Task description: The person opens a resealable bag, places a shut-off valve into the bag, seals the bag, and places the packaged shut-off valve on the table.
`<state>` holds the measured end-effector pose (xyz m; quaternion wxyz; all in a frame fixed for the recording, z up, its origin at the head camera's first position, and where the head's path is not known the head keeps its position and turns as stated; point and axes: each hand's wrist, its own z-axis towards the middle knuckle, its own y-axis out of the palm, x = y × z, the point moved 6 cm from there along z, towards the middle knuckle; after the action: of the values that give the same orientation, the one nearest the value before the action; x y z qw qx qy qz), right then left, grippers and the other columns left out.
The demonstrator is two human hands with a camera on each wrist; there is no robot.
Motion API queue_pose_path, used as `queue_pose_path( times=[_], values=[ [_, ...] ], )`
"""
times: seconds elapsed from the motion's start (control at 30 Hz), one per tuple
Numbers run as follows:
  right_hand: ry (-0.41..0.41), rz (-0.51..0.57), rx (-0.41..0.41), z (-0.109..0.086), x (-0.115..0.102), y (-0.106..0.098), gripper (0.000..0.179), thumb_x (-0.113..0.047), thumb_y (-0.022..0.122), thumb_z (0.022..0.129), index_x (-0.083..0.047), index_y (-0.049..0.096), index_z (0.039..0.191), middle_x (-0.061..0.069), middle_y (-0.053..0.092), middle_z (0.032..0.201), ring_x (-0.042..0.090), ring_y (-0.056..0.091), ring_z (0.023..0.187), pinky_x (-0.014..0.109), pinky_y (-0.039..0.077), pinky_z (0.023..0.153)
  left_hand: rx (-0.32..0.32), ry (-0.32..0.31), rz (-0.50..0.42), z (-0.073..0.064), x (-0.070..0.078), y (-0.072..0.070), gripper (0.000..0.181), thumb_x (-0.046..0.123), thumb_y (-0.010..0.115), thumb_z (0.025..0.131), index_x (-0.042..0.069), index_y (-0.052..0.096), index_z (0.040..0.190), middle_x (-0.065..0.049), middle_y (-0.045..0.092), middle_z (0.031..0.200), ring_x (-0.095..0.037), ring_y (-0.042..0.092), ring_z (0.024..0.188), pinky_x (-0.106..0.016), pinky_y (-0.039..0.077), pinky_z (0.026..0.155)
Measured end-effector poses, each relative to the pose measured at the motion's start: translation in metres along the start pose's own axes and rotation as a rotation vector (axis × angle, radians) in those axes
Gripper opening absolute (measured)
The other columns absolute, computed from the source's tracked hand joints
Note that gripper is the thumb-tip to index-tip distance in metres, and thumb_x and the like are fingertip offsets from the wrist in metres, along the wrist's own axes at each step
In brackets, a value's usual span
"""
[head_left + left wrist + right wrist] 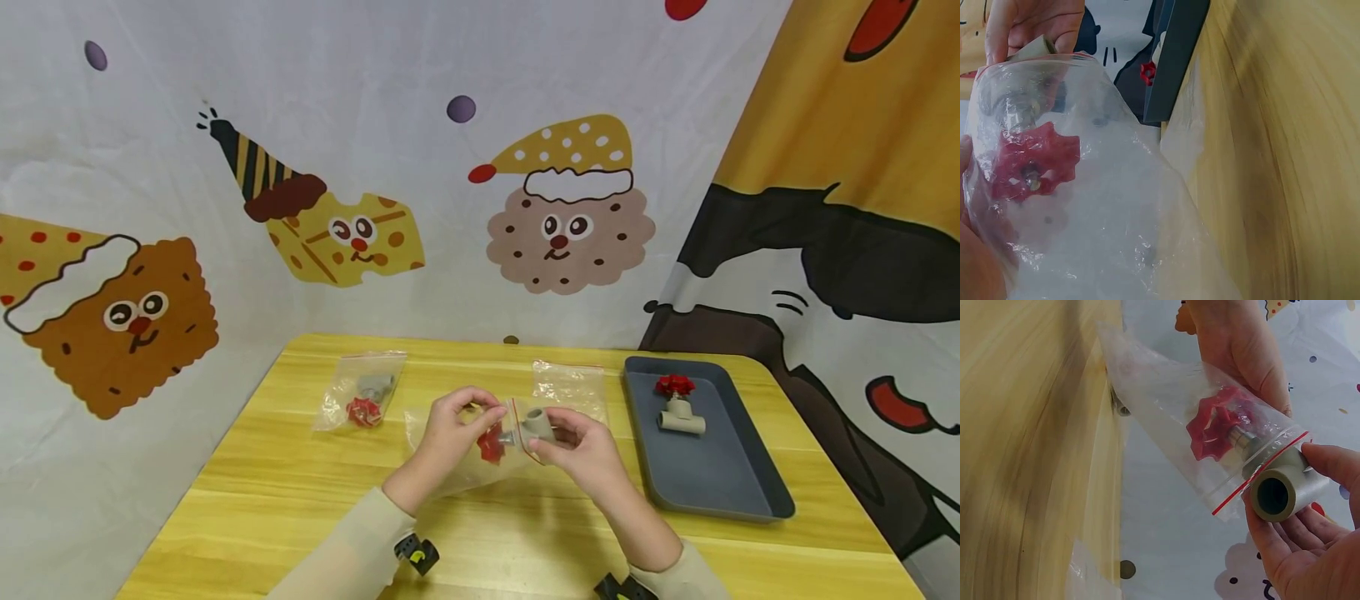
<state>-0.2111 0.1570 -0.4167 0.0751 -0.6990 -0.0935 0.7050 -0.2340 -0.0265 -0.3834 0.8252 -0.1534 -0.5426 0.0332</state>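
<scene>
A wood-grained counter (247, 492) is backed across the top of the frame by a cartoon-printed white cloth (375, 67). At lower centre, a clear bag (468, 475) is pinched between thumb and finger by the left grip (455, 425), and a red-handled valve (536, 427), partly out of it, is held in the curled right grip (581, 446).

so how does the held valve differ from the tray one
The held valve is partly inside a bag; the tray valve is unbagged. The right hand grips the held valve; the tray valve lies in the tray. Both have a red wheel and a pale pipe body.
</scene>
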Motion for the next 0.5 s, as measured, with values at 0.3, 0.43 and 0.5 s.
queue_pose_path(
  times=[0.3, 0.43, 0.5],
  values=[
    [0.019, -0.014, -0.015, 0.0018, -0.0002, 0.0027, 0.04, -0.006, 0.077, 0.077, -0.004, 0.065, 0.116, 0.014, 0.068, 0.108, 0.023, 0.066, 0.091, 0.028, 0.056, 0.073, -0.003, 0.011, -0.023, -0.0012, 0.001, 0.0032, 0.008, 0.013, 0.07, 0.086, 0.006, 0.068, 0.087, -0.007, 0.069, 0.086, -0.01, 0.058, 0.082, -0.031, 0.051, 0.077],
    [0.022, 0.007, -0.04, 0.0031, 0.0005, 0.0044, 0.04, -0.003, 0.076, 0.077, -0.002, 0.064, 0.116, 0.016, 0.067, 0.11, 0.025, 0.067, 0.091, 0.03, 0.057, 0.069, -0.002, 0.03, -0.018, -0.0016, 0.0035, 0.0041, 0.007, 0.012, 0.069, 0.086, 0.005, 0.067, 0.087, -0.007, 0.068, 0.086, -0.01, 0.059, 0.081, -0.031, 0.051, 0.077],
    [0.02, 0.02, -0.065, 0.0038, 0.0011, 0.0054, 0.041, -0.003, 0.075, 0.078, 0.0, 0.063, 0.117, 0.018, 0.066, 0.112, 0.026, 0.067, 0.093, 0.031, 0.058, 0.068, -0.008, 0.029, -0.025, -0.0018, 0.0044, 0.0049, 0.009, 0.013, 0.069, 0.086, 0.004, 0.067, 0.088, -0.007, 0.068, 0.086, -0.01, 0.059, 0.081, -0.031, 0.051, 0.077]
  ],
)
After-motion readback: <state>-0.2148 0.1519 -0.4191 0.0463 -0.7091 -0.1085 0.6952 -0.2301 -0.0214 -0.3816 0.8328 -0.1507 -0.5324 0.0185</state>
